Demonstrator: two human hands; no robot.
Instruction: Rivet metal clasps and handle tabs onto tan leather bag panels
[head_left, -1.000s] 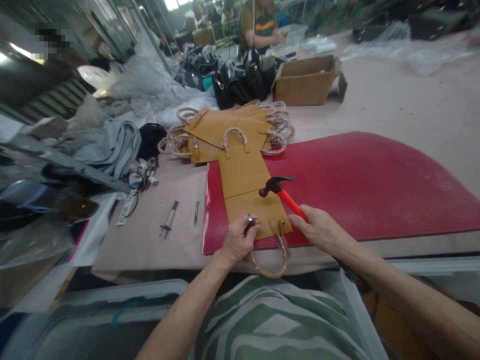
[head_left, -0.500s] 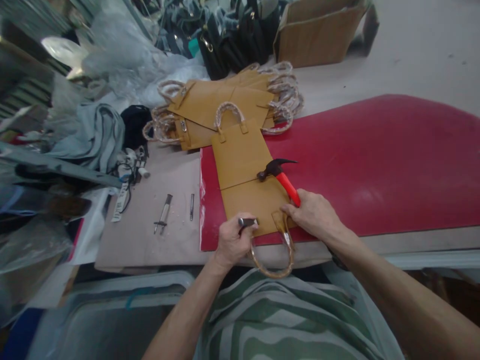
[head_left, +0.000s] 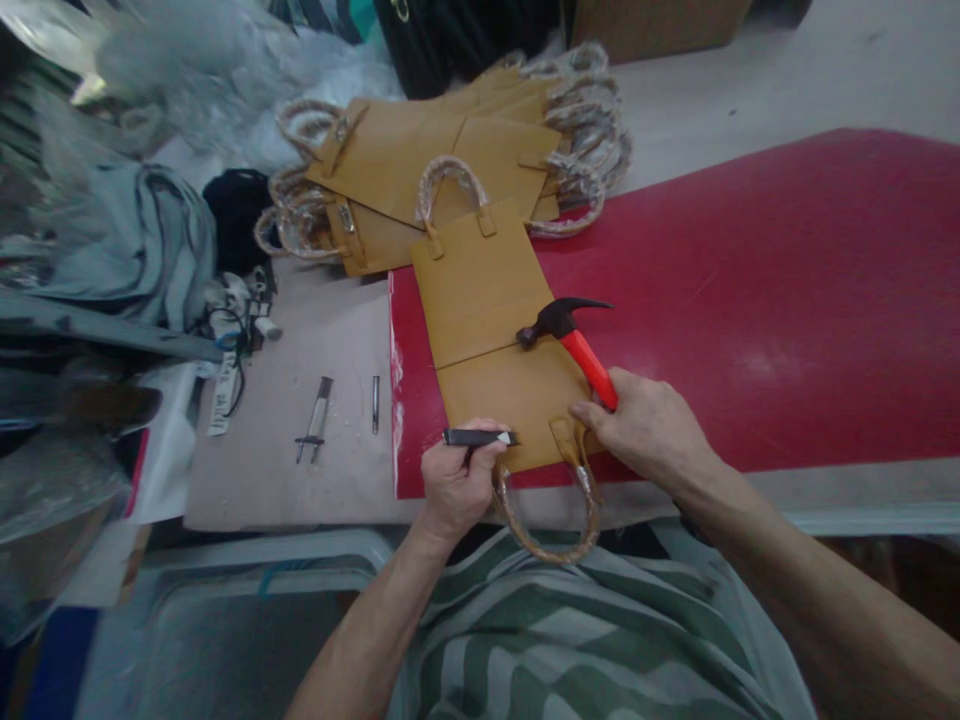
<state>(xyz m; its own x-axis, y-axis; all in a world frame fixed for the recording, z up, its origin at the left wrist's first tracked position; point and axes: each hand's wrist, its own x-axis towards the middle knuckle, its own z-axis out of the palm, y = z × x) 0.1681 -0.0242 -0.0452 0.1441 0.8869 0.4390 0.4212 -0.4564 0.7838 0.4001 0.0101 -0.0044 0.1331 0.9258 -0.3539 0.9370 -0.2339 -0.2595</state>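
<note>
A flat tan leather bag piece point(head_left: 487, 330) with a wrapped handle at each end lies on a red mat point(head_left: 750, 290). My left hand point(head_left: 454, 485) is closed round a short metal punch point(head_left: 478, 437), held sideways at the piece's near edge beside the near handle point(head_left: 551, 535). My right hand point(head_left: 649, 428) grips the red handle of a claw hammer point(head_left: 574, 335); the black hammer head rests over the middle fold of the piece.
A stack of similar tan pieces point(head_left: 442, 150) with wrapped handles lies behind the mat. Two small metal tools point(head_left: 315, 430) lie on the brown board left of the mat. Grey cloth, plastic sheeting and black bags crowd the far left and back.
The view has tilted down and closer. My left hand has turned the punch from upright to lying sideways. The hammer stays over the piece.
</note>
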